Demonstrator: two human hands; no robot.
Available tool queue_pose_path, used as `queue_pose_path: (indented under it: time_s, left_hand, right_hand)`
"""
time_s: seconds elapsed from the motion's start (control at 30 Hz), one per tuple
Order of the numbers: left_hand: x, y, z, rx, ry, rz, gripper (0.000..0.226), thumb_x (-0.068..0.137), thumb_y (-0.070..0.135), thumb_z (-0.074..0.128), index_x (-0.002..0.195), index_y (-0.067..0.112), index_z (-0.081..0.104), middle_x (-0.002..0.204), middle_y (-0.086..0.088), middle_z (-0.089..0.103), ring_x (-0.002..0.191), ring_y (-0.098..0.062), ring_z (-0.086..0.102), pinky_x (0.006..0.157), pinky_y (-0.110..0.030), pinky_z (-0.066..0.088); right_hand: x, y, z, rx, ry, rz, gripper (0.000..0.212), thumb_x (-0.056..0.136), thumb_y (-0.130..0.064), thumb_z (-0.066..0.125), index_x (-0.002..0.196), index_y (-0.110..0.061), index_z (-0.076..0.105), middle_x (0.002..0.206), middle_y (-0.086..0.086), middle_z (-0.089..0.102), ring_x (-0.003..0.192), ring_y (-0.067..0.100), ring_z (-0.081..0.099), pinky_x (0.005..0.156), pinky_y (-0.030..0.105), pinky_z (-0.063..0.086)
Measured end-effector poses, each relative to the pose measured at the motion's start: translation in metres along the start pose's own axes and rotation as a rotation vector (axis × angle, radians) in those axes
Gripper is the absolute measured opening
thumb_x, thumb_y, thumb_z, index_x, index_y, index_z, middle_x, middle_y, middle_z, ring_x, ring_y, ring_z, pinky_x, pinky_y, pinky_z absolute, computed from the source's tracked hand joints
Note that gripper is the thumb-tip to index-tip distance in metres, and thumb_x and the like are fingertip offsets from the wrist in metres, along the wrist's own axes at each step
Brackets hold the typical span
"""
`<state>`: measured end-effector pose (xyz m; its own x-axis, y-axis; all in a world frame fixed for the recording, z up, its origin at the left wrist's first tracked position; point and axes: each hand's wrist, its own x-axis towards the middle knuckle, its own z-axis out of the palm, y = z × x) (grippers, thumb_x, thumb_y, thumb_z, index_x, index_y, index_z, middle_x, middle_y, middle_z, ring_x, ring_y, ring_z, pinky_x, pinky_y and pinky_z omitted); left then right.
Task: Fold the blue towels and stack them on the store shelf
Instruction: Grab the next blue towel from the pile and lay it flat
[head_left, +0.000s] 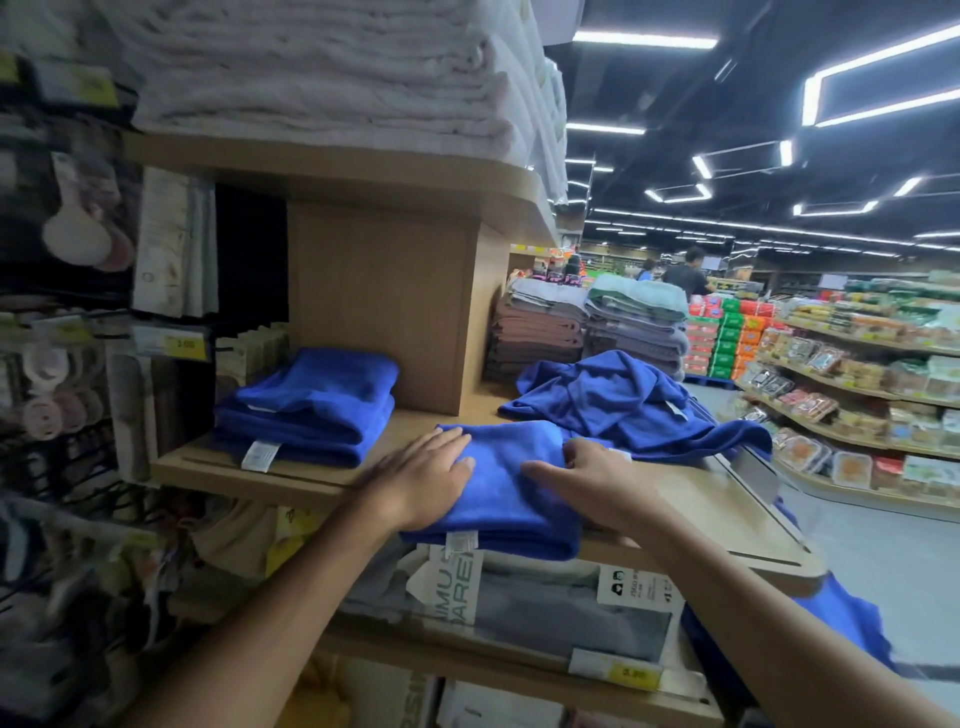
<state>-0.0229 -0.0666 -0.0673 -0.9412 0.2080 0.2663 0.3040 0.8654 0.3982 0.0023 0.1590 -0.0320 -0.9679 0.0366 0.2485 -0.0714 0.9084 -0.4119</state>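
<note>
Blue folded microfibre towel (504, 483) lies centre frame on the wooden shelf edge (691, 499), soft and light; my left hand (426, 480) and right hand (587, 483) rest flat, fingers spread, gripping nothing; I'd lift by its folded sides.

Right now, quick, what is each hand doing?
Left hand: open, flat on the folded blue cloth towel, holding nothing.
Right hand: open, fingers curled on the same towel's right edge, not clearly gripping.
</note>
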Motion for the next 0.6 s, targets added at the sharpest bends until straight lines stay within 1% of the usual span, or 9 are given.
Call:
queue_pose_path:
  time_s: [0.13,0.2,0.3,0.37,0.4,0.47,0.5,0.57,0.6]
  left_hand:
    - [0.0,-0.001,-0.001,-0.025,0.045,0.054,0.056,0.104,0.039,0.036,0.158,0.025,0.027,0.166,0.007,0.022,0.152,-0.008,0.017,0.124,-0.029,0.011]
    - [-0.002,-0.003,-0.001,-0.141,0.084,0.059,0.062,0.103,0.036,0.044,0.159,0.025,0.021,0.168,0.004,0.017,0.152,-0.009,0.016,0.124,-0.03,0.011]
    - [-0.006,-0.002,-0.004,-0.494,0.281,0.049,0.082,0.094,0.027,0.06,0.16,0.024,0.011,0.161,-0.002,0.028,0.145,-0.009,0.028,0.119,-0.026,0.02]
    - [-0.012,-0.001,-0.015,-0.866,0.374,0.007,0.074,0.091,0.024,0.066,0.152,0.031,0.024,0.144,-0.001,0.051,0.128,-0.001,0.053,0.105,-0.025,0.044]
    - [-0.016,-0.001,-0.024,-1.082,0.34,-0.012,0.059,0.092,0.022,0.069,0.141,0.036,0.039,0.134,0.0,0.061,0.114,0.003,0.063,0.09,-0.02,0.053]
    - [-0.022,-0.001,-0.043,-1.474,0.12,-0.066,0.037,0.09,0.032,0.073,0.125,0.028,0.065,0.121,-0.004,0.072,0.102,-0.008,0.072,0.073,-0.023,0.059]
    - [-0.025,-0.001,-0.055,-1.562,0.049,-0.128,0.037,0.087,0.04,0.075,0.118,0.02,0.071,0.111,-0.005,0.076,0.097,-0.015,0.075,0.069,-0.028,0.06]
    - [-0.024,-0.008,-0.08,-1.523,0.05,-0.234,0.041,0.087,0.046,0.07,0.108,0.011,0.071,0.09,-0.004,0.079,0.078,-0.02,0.077,0.058,-0.031,0.059]
    - [-0.023,-0.012,-0.094,-1.497,0.042,-0.241,0.041,0.089,0.046,0.068,0.11,0.011,0.07,0.091,-0.004,0.079,0.077,-0.021,0.077,0.058,-0.03,0.059]
  right_hand:
    - [0.001,-0.019,-0.001,0.482,-0.044,0.068,0.048,0.061,-0.052,0.078,0.091,-0.03,0.049,0.087,-0.009,0.063,0.069,0.001,0.061,0.052,0.024,0.044]
    - [-0.001,-0.026,0.001,0.564,0.004,0.023,0.043,0.069,-0.034,0.08,0.095,-0.033,0.046,0.094,-0.008,0.062,0.081,0.006,0.063,0.065,0.031,0.053]
    - [-0.004,-0.041,-0.011,0.717,0.066,-0.076,0.045,0.066,-0.027,0.075,0.101,-0.037,0.049,0.102,-0.003,0.068,0.089,0.011,0.068,0.077,0.037,0.058]
    - [-0.005,-0.053,-0.031,0.787,0.065,-0.153,0.049,0.065,-0.027,0.075,0.106,-0.037,0.052,0.102,-0.003,0.071,0.09,0.009,0.07,0.076,0.034,0.057]
    - [-0.004,-0.061,-0.041,0.801,0.069,-0.19,0.05,0.068,-0.025,0.077,0.109,-0.036,0.053,0.102,-0.005,0.071,0.091,0.008,0.07,0.073,0.03,0.055]
    - [0.001,-0.078,-0.06,0.812,0.085,-0.249,0.049,0.074,-0.019,0.079,0.116,-0.029,0.055,0.105,-0.006,0.07,0.093,0.006,0.068,0.07,0.023,0.051]
    - [0.004,-0.087,-0.067,0.824,0.089,-0.267,0.049,0.077,-0.016,0.079,0.118,-0.026,0.056,0.106,-0.006,0.07,0.095,0.006,0.068,0.071,0.024,0.052]
    - [0.014,-0.105,-0.076,0.89,0.072,-0.284,0.047,0.08,-0.012,0.079,0.121,-0.02,0.058,0.109,0.0,0.072,0.096,0.013,0.071,0.075,0.029,0.056]
    - [0.02,-0.113,-0.077,0.943,0.053,-0.283,0.047,0.08,-0.011,0.079,0.123,-0.018,0.059,0.108,0.004,0.073,0.094,0.017,0.072,0.075,0.031,0.058]
